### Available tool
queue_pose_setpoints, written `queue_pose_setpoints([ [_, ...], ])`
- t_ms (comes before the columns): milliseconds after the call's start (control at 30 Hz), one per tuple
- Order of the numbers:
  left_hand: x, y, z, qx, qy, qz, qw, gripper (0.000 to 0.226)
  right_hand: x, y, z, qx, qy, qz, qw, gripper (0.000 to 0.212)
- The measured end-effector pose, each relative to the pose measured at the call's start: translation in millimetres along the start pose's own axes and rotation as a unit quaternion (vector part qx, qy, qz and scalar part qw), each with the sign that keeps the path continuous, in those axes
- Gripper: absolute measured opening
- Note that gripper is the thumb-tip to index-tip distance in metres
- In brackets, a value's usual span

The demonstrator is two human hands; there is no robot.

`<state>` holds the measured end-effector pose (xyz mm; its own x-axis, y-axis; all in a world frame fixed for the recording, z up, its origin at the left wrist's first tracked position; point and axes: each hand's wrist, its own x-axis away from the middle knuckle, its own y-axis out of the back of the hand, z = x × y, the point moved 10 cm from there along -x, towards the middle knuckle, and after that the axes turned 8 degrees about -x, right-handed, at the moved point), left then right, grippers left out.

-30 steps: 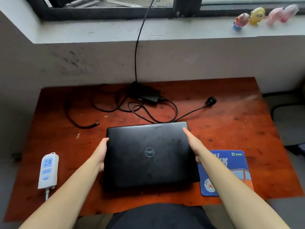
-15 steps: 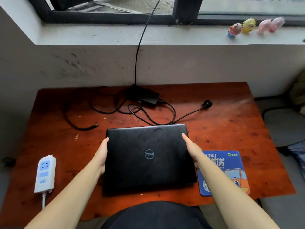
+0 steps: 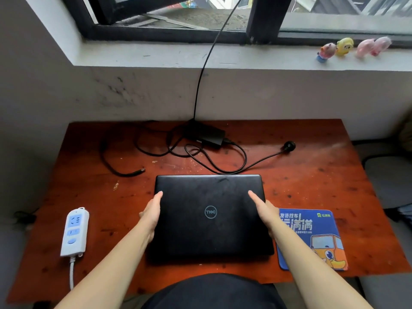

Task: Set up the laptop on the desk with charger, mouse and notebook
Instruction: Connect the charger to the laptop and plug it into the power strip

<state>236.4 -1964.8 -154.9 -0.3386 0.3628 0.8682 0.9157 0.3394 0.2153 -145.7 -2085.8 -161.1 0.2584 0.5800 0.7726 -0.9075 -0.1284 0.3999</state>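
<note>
A closed black laptop (image 3: 210,216) lies flat in the middle of the reddish wooden desk (image 3: 323,181), its lid logo facing up. My left hand (image 3: 151,216) grips its left edge and my right hand (image 3: 264,214) grips its right edge, fingers stretched along the sides. Behind the laptop sits the black charger brick (image 3: 206,134) with its cable (image 3: 223,166) looped over the desk. The round plug (image 3: 289,144) lies at the back right, and the thin barrel tip (image 3: 140,171) at the back left. No mouse or notebook is in view.
A blue mouse pad (image 3: 316,237) with an orange van picture lies right of the laptop, partly under its edge. A white power strip (image 3: 74,230) rests at the desk's left front. Small toy figures (image 3: 343,47) stand on the window sill; a black cord (image 3: 200,79) hangs down the wall.
The laptop has slid slightly away from me on the desk, with both hands still on its sides. My head has tilted up, showing more of the window.
</note>
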Motion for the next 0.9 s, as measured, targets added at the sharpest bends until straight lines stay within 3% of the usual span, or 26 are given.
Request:
queue_pose_setpoints([
  [133, -2, 2, 0, 0.006, -0.005, 0.019, 1.000, 0.087, 1, 0, 3, 0.055, 0.019, -0.010, 0.998, 0.106],
  [233, 1, 10, 0, 0.003, -0.017, 0.044, 0.999, 0.070, 7, -7, 15, 0.102, 0.053, -0.023, 0.993, 0.095],
  [333, -6, 26, 1, -0.043, -0.040, 0.022, 0.998, 0.057, 29, -32, 39, 0.212, 0.147, -0.058, 0.964, 0.096],
  [433, -10, 46, -14, -0.132, -0.095, -0.030, 0.986, 0.052, 53, -84, 64, 0.322, 0.250, -0.030, 0.912, 0.101],
  [567, -18, 76, -50, -0.321, -0.154, -0.114, 0.928, 0.062, 81, -163, 78, 0.450, 0.346, 0.069, 0.821, 0.102],
  [700, -29, 97, -77, -0.396, -0.190, -0.152, 0.886, 0.065, 95, -211, 79, 0.557, 0.409, 0.120, 0.713, 0.103],
  [767, -32, 103, -90, -0.443, -0.211, -0.175, 0.853, 0.064, 96, -220, 83, 0.565, 0.422, 0.124, 0.698, 0.106],
  [900, -42, 106, -112, -0.520, -0.239, -0.204, 0.794, 0.064, 87, -237, 87, 0.560, 0.410, 0.137, 0.707, 0.116],
])
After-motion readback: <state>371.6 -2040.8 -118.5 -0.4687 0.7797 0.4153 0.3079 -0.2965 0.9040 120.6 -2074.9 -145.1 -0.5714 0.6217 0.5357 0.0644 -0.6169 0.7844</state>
